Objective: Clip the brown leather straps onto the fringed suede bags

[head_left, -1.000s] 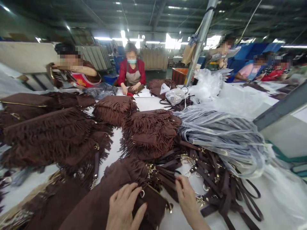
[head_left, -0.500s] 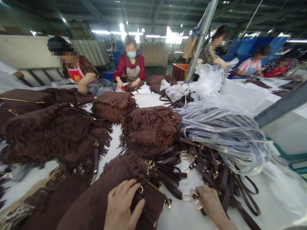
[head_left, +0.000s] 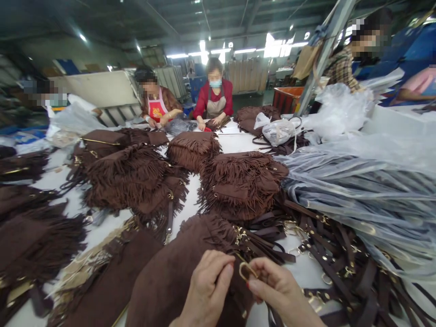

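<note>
Two hands meet at bottom centre: the right hand (head_left: 277, 293) pinches a gold ring (head_left: 245, 271), the left hand (head_left: 207, 290) grips the brown bag (head_left: 166, 284).

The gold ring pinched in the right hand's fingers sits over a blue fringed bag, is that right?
No, the fringed bag is brown, not blue; the head view shows the right hand pinching the gold ring over it.
</note>
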Demonstrator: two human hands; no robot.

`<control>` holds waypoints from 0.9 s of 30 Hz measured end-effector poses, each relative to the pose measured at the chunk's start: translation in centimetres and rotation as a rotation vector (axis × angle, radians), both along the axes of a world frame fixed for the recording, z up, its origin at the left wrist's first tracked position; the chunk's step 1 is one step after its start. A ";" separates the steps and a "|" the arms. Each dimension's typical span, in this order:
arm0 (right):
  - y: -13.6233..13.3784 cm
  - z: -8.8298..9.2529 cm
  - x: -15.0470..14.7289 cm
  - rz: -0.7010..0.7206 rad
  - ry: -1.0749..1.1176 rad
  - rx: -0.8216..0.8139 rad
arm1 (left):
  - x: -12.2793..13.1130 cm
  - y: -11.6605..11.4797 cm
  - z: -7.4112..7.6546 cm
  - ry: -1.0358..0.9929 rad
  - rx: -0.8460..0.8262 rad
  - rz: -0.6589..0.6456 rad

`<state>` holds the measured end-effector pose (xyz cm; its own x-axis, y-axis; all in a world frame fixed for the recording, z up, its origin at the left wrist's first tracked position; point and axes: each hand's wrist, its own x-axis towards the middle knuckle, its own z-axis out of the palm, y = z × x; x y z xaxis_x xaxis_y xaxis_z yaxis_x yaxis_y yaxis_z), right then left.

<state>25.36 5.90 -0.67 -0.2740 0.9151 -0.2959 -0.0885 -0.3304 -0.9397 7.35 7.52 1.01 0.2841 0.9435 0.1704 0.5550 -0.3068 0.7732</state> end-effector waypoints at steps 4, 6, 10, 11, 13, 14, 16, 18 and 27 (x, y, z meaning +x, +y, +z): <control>0.3 -0.6 -1.9 0.088 0.052 0.028 | 0.3 0.0 0.5 -0.078 -0.286 0.065; 0.3 -0.8 -2.1 0.180 0.013 0.066 | 0.2 0.0 0.4 -0.202 -0.455 0.117; 0.3 -0.2 -2.2 0.313 0.209 -0.150 | -0.2 -0.2 0.1 -0.470 -0.639 0.095; 0.2 0.0 -2.3 0.325 0.276 -0.211 | -0.4 -0.3 0.1 -0.488 -0.629 0.075; 0.1 0.2 -2.5 0.316 0.373 -0.288 | -0.8 -0.3 0.1 -0.445 -0.535 0.013; 0.1 0.3 -2.5 0.307 0.402 -0.312 | -1.0 -0.3 0.1 -0.392 -0.456 -0.033; -0.1 0.3 -2.5 0.294 0.440 -0.368 | -1.4 -0.2 0.1 -0.267 -0.272 -0.128; -0.2 0.4 -2.3 0.280 0.461 -0.421 | -1.8 -0.1 0.2 -0.172 -0.114 -0.214; -0.7 -0.3 -2.0 0.189 0.429 -0.417 | -1.7 -0.2 0.3 -0.128 0.110 -0.385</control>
<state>23.35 5.19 -0.96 -0.5937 0.6705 -0.4449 -0.3335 -0.7082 -0.6223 5.65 7.31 1.26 0.5822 0.7469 0.3211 0.2856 -0.5576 0.7794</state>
